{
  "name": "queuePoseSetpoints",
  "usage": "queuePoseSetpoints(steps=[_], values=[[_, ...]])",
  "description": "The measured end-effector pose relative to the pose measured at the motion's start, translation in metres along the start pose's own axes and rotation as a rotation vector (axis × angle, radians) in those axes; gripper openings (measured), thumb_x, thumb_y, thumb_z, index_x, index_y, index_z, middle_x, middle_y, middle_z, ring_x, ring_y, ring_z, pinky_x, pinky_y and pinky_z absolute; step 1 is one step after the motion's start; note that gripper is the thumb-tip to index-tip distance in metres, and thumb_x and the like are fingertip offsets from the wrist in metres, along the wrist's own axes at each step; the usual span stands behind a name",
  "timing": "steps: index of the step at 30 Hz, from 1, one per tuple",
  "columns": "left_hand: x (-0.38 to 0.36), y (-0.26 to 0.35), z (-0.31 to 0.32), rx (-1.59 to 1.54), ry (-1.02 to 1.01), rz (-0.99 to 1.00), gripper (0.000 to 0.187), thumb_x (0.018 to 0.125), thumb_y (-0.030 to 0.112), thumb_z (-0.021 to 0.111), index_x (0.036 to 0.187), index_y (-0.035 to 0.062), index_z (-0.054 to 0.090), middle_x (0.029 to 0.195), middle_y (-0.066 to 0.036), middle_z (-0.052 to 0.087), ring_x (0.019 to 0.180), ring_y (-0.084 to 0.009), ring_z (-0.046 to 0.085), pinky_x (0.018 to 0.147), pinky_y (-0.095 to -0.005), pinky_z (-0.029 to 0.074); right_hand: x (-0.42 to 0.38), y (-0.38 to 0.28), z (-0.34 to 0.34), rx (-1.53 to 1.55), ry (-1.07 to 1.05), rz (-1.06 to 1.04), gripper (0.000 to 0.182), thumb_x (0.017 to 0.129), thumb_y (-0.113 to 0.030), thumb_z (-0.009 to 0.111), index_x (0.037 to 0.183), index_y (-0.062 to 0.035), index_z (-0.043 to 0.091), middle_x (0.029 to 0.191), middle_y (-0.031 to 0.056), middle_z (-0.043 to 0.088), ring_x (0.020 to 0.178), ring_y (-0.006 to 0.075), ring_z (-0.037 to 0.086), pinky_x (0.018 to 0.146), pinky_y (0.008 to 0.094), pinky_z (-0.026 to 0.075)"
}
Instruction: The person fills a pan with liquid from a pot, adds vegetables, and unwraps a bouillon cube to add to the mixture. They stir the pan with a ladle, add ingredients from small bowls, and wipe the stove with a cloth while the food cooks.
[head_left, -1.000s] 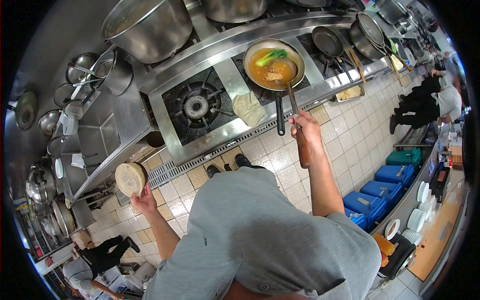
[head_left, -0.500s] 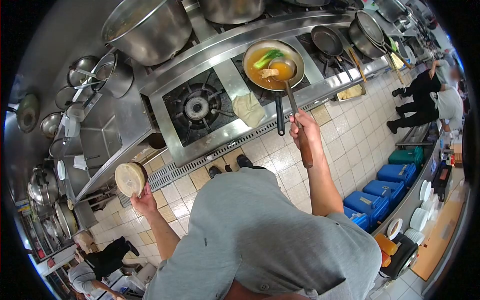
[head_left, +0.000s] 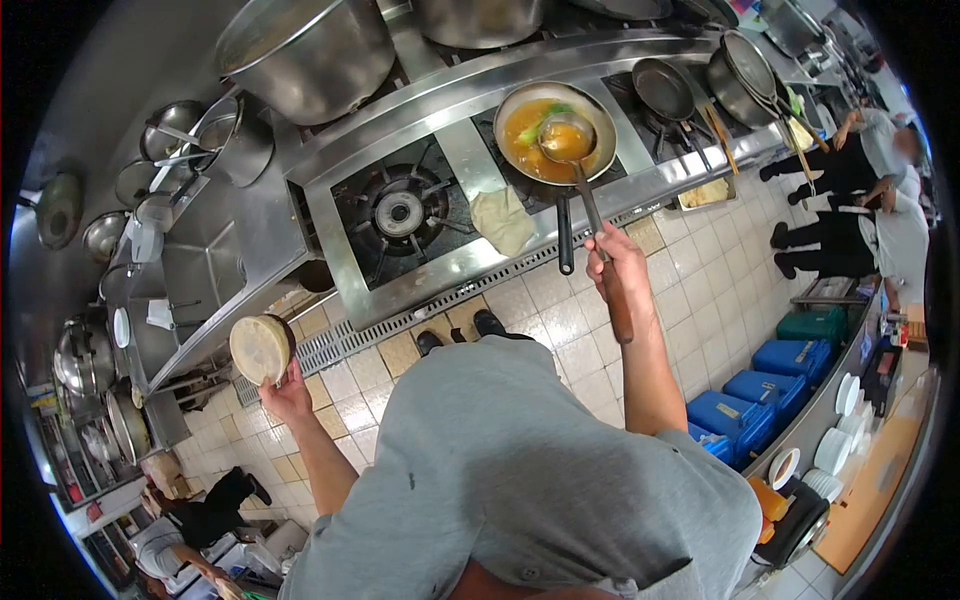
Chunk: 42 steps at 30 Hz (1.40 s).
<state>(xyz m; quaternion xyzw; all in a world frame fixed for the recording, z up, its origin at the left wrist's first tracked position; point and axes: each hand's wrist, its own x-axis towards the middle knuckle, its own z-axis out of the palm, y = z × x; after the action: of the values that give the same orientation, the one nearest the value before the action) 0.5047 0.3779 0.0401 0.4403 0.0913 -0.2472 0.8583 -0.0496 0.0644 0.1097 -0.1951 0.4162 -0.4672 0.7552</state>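
One ladle (head_left: 568, 138), full of broth, hangs over the pan (head_left: 556, 132) on the stove (head_left: 440, 262), the right hand (head_left: 618, 262) wrapped around its handle. Left hand (head_left: 283, 396) fingers pinch a tilted bowl (head_left: 260, 349) over the floor. Broth could slop out if the ladle tips.

One fisheye view from the person's head — looking steeply down past the grey-shirted shoulders onto the long stainless-steel gas stove (head_left: 450, 255) and beige tiled floor (head_left: 560, 320) — wide, not close.
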Motion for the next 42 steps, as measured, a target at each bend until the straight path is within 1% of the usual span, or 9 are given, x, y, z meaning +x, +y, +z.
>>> queuePoseSetpoints(steps=[11,14,16,18,19,23,25,30,42], values=[[-0.048,0.02,-0.039,-0.021,0.038,0.04,0.06,0.081,0.023,0.066,0.137,0.0053,0.051,0.135,-0.02,0.054,0.123,-0.0385,0.054,0.111,-0.0549,0.042,0.044,0.013,-0.01,-0.958,0.193,-0.265,0.06,0.09,-0.001,0.059,0.146,0.0079,0.04,0.079,0.0089,0.065,0.051,0.0159,0.056,0.048,0.0306,0.047],[-0.066,0.03,-0.07,-0.068,0.071,0.044,0.06,0.081,0.023,0.067,0.137,0.0053,0.051,0.137,-0.019,0.055,0.125,-0.0384,0.054,0.11,-0.0572,0.042,0.072,0.018,-0.012,-1.363,0.224,-0.538,0.059,0.087,-0.004,0.061,0.143,0.0066,0.046,0.096,0.0153,0.067,0.072,0.0212,0.063,0.065,0.0338,0.052],[-0.082,0.04,-0.101,-0.083,0.089,0.075,0.062,0.081,0.023,0.066,0.138,0.0041,0.049,0.137,-0.02,0.055,0.127,-0.0393,0.053,0.109,-0.0591,0.042,0.083,0.023,-0.016,-1.377,0.078,-0.677,0.06,0.082,-0.003,0.061,0.14,0.0064,0.05,0.126,0.0252,0.064,0.113,0.0313,0.064,0.095,0.0358,0.049],[-0.102,0.051,-0.128,-0.114,0.106,0.138,0.063,0.081,0.021,0.066,0.138,0.0028,0.047,0.138,-0.021,0.054,0.126,-0.0401,0.053,0.108,-0.0603,0.042,0.086,0.031,-0.008,-1.315,0.018,-0.677,0.059,0.086,-0.004,0.062,0.143,0.0038,0.048,0.122,0.0195,0.065,0.098,0.0259,0.063,0.083,0.0382,0.052],[-0.114,0.054,-0.132,-0.143,0.13,0.16,0.063,0.081,0.021,0.066,0.138,0.0023,0.046,0.138,-0.021,0.053,0.125,-0.0403,0.054,0.108,-0.0605,0.043,0.096,0.034,-0.011,-1.16,0.093,-0.361,0.059,0.088,-0.002,0.058,0.146,0.0,0.046,0.129,0.0221,0.063,0.112,0.0294,0.063,0.098,0.0404,0.049],[-0.16,0.072,-0.184,-0.233,0.256,0.242,0.054,0.084,0.022,0.064,0.131,0.0026,0.049,0.134,-0.022,0.055,0.12,-0.041,0.057,0.104,-0.0601,0.047,0.089,0.037,0.01,-0.672,0.084,-0.054,0.04,0.092,-0.012,0.061,0.13,-0.0013,0.057,0.095,0.0045,0.065,0.066,0.0126,0.054,0.055,0.0264,0.044],[-0.182,0.087,-0.217,-0.28,0.218,0.265,0.051,0.084,0.023,0.064,0.128,0.0023,0.049,0.133,-0.021,0.053,0.12,-0.0414,0.057,0.105,-0.0609,0.046,0.12,0.054,-0.016,-0.733,0.093,-0.155,0.023,0.092,-0.017,0.063,0.11,-0.003,0.063,0.091,0.0045,0.066,0.071,0.0115,0.055,0.065,0.0281,0.046],[-0.264,0.127,-0.357,-0.459,0.469,0.498,0.05,0.086,0.023,0.062,0.13,0.0052,0.046,0.14,-0.02,0.045,0.121,-0.0396,0.055,0.102,-0.0599,0.049,0.078,0.076,0.024,-1.264,0.026,-0.406,0.028,0.089,-0.017,0.064,0.113,-0.0018,0.064,0.096,0.0052,0.068,0.072,0.0137,0.055,0.069,0.0277,0.046],[-0.516,0.163,-0.573,-0.578,1.171,0.982,0.037,0.083,0.018,0.06,0.119,0.0093,0.051,0.109,-0.013,0.064,0.099,-0.0334,0.067,0.083,-0.0551,0.06,-0.006,0.182,0.138,-1.496,-0.181,-0.807,0.034,0.087,-0.018,0.063,0.117,-0.0004,0.064,0.1,0.007,0.068,0.077,0.0176,0.058,0.072,0.0303,0.048]])
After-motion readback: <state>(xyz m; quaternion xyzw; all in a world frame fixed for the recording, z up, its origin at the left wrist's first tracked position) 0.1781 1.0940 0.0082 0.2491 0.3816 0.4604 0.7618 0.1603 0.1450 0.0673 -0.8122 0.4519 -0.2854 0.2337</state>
